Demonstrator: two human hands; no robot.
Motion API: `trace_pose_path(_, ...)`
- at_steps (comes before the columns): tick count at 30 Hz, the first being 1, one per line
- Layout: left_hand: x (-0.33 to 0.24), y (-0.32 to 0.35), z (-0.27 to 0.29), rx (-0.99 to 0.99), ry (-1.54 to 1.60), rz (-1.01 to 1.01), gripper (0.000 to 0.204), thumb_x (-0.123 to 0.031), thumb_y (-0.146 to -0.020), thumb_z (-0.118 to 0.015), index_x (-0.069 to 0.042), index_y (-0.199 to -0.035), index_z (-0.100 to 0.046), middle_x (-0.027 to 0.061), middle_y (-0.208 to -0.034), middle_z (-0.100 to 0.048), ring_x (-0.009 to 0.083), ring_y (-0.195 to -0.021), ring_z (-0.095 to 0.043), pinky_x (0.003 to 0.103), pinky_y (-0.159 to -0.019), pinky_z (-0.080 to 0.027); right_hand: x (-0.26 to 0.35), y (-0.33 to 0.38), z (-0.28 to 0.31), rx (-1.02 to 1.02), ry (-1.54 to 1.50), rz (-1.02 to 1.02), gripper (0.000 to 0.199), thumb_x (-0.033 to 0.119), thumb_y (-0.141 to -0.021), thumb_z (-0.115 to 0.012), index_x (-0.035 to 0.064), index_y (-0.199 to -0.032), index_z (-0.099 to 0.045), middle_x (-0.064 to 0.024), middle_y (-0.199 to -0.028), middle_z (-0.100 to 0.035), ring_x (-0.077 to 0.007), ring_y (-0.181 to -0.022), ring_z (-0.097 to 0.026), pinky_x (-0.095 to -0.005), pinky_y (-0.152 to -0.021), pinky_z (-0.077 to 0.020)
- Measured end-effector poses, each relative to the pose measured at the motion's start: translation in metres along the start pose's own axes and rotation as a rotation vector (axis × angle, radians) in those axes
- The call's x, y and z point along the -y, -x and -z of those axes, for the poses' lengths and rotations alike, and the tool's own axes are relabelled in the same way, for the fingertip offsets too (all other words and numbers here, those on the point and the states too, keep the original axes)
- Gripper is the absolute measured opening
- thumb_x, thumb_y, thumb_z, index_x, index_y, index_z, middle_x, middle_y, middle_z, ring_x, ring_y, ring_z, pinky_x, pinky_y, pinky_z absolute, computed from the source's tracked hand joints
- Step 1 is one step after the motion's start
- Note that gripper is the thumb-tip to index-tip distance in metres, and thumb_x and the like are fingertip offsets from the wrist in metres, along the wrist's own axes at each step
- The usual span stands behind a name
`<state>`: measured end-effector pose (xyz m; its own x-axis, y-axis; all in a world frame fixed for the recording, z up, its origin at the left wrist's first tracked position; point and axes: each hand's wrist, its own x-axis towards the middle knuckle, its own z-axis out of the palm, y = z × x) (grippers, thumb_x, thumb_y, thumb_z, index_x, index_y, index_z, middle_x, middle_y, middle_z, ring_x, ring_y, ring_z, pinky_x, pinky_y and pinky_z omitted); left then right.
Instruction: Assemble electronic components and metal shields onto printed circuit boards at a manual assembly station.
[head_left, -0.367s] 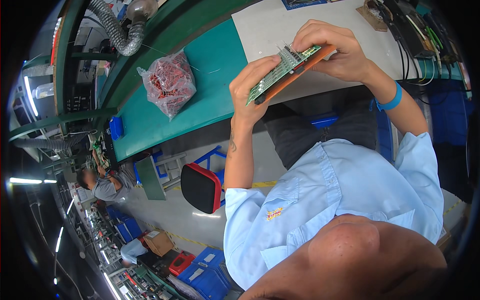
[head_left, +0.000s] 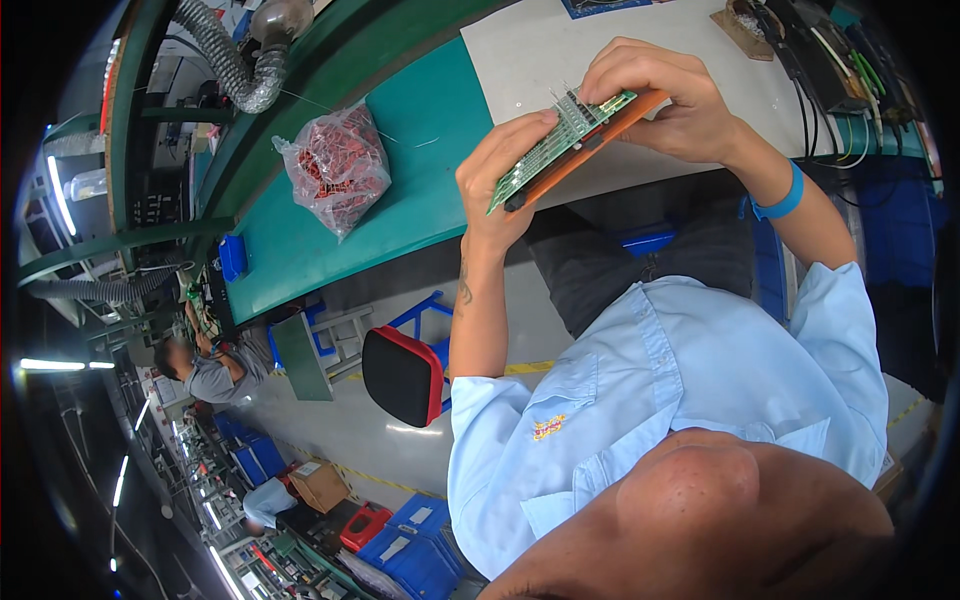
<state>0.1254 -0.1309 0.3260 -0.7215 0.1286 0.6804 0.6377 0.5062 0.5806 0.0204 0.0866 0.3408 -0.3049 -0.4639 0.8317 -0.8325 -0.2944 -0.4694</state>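
Between my two hands a green circuit board (head_left: 540, 157) is held up, tilted, over the near edge of the bench. An orange-brown plate (head_left: 585, 150) lies against its underside, with dark parts between the two. Thin wire leads stick up from the board's upper face near my right fingers. My left hand (head_left: 497, 172) grips the left end, fingers on top. At the right end my right hand (head_left: 672, 95) is closed round board and plate, fingertips at the leads. The undersides of both hands are partly hidden.
A clear plastic bag (head_left: 338, 170) of red parts sits on the green bench mat (head_left: 430, 190). Beneath my hands spreads a white sheet (head_left: 520, 60). Cables and a black device (head_left: 830, 75) stand at the right. A black-and-red stool (head_left: 405, 375) is on the floor; a co-worker (head_left: 215, 370) is farther left.
The circuit board and plate have shifted very slightly to the left and tilted a little in my hands. Both hands keep their grip.
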Motion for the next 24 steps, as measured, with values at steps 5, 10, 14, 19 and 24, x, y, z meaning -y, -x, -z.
trace_pose_path(5,-0.0001,0.0007,0.0004,-0.004,-0.001,-0.001,0.041,0.012,-0.073,-0.079,0.0,-0.111,-0.074,0.0154,-0.109,-0.076,0.026,-0.094,-0.073,0.033,-0.084,-0.057,0.0007,-0.0015,0.003,0.052,0.025,0.014,0.039,-0.003,-0.072,-0.085,0.0067,-0.105,-0.066,-0.0092,-0.101,-0.073,-0.0243,-0.091,-0.067,-0.0352,-0.082,-0.0591)
trace_pose_path(10,-0.0002,0.001,0.0002,-0.017,0.027,0.013,0.041,0.012,-0.073,-0.08,0.0,-0.112,-0.074,0.0153,-0.109,-0.076,0.0258,-0.094,-0.073,0.033,-0.083,-0.057,0.002,-0.0034,0.0026,0.053,0.029,0.006,0.039,-0.003,-0.073,-0.085,0.0069,-0.105,-0.066,-0.0092,-0.102,-0.074,-0.024,-0.09,-0.067,-0.035,-0.082,-0.059)
trace_pose_path(14,-0.0001,0.0004,0.0003,-0.023,0.027,0.004,0.041,0.011,-0.073,-0.08,0.0,-0.112,-0.074,0.0151,-0.109,-0.076,0.0257,-0.093,-0.073,0.033,-0.082,-0.058,0.0026,-0.004,0.0029,0.055,0.032,0.006,0.039,-0.003,-0.073,-0.085,0.007,-0.105,-0.067,-0.0093,-0.102,-0.074,-0.0238,-0.09,-0.067,-0.0348,-0.081,-0.059)
trace_pose_path(19,-0.0001,0.0003,0.0006,-0.016,0.014,0.012,0.041,0.011,-0.073,-0.08,-0.001,-0.112,-0.074,0.0149,-0.109,-0.076,0.0257,-0.093,-0.073,0.033,-0.082,-0.058,0.0029,-0.0033,0.0027,0.057,0.031,0.001,0.039,-0.003,-0.073,-0.085,0.0071,-0.105,-0.067,-0.0094,-0.102,-0.073,-0.0238,-0.09,-0.067,-0.0349,-0.081,-0.0587)
trace_pose_path(24,0.0012,0.0002,0.0001,-0.015,0.014,0.001,0.041,0.011,-0.073,-0.08,-0.001,-0.112,-0.074,0.0149,-0.109,-0.076,0.0256,-0.093,-0.073,0.033,-0.083,-0.058,0.0018,-0.0028,0.0024,0.056,0.031,0.011,0.039,-0.003,-0.072,-0.085,0.0072,-0.105,-0.067,-0.0095,-0.103,-0.073,-0.024,-0.09,-0.066,-0.0352,-0.082,-0.0585)
